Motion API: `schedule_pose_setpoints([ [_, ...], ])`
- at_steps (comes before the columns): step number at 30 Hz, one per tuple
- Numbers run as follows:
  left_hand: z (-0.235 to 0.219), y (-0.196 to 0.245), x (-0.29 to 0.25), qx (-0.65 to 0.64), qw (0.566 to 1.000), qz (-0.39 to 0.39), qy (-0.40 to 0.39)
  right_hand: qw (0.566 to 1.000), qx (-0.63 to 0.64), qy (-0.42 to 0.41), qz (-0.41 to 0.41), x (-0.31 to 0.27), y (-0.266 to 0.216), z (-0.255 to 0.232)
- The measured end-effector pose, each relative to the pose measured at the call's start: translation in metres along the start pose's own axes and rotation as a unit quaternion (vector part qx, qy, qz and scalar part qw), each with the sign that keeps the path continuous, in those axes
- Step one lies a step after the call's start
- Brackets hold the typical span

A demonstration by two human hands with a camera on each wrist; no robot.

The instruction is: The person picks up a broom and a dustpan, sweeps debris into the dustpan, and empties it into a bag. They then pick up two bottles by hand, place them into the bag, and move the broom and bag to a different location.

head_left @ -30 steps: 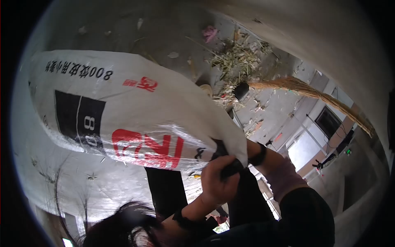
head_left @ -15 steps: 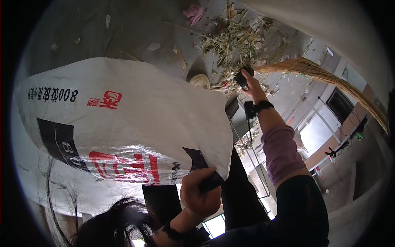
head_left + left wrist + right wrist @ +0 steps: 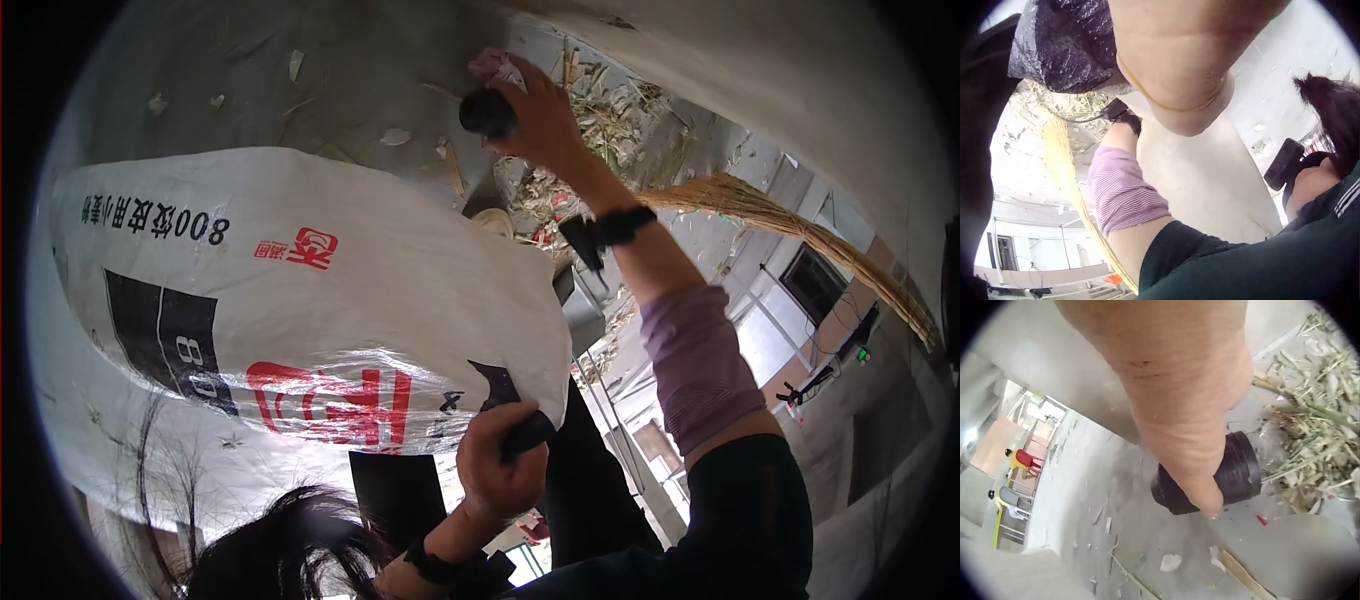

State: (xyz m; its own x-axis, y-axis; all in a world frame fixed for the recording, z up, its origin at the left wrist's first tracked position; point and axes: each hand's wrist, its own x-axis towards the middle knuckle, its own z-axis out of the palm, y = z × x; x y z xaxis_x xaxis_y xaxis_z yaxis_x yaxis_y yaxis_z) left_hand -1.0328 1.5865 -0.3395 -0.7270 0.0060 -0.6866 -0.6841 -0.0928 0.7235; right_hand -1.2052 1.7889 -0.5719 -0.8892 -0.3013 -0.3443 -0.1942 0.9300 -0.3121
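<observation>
A large white woven sack (image 3: pixel 430 270) with red and black print lies across the head view. My left hand (image 3: pixel 500 465) grips its edge at a dark printed fold (image 3: pixel 528 435). In the left wrist view this fold appears as wrinkled, shiny dark plastic (image 3: pixel 1066 50) beside the hand (image 3: pixel 1175 69). My right hand (image 3: pixel 545 115) reaches out past the sack and holds a short black ridged cylinder (image 3: pixel 488 113). The right wrist view shows the thumb laid across this cylinder (image 3: pixel 1241 469). A crumpled pink scrap (image 3: pixel 490 65) sits right by the right hand's fingers.
A pile of dry stalks and plant scraps (image 3: pixel 640 110) lies on the floor beside the right hand. A straw broom (image 3: pixel 780 220) extends from the pile towards the right. Loose bits (image 3: pixel 1171 562) are scattered over the concrete. A red chair (image 3: pixel 1027 460) stands farther off.
My right hand has come out from behind the sack's edge, taken the black cylinder from beside the broom and carried it towards the pink scrap. The left hand keeps its grip.
</observation>
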Motion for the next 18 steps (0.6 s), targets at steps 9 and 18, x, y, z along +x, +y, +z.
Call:
schedule_pose_setpoints([
  [9,-0.006,0.002,0.003,-0.013,0.999,0.032,-0.022,0.991,0.068,-0.073,0.090,-0.003,0.015,0.022],
  [18,-0.008,0.008,0.004,-0.028,0.999,0.022,-0.027,0.590,0.592,-0.301,0.460,-0.214,-0.020,-0.100],
])
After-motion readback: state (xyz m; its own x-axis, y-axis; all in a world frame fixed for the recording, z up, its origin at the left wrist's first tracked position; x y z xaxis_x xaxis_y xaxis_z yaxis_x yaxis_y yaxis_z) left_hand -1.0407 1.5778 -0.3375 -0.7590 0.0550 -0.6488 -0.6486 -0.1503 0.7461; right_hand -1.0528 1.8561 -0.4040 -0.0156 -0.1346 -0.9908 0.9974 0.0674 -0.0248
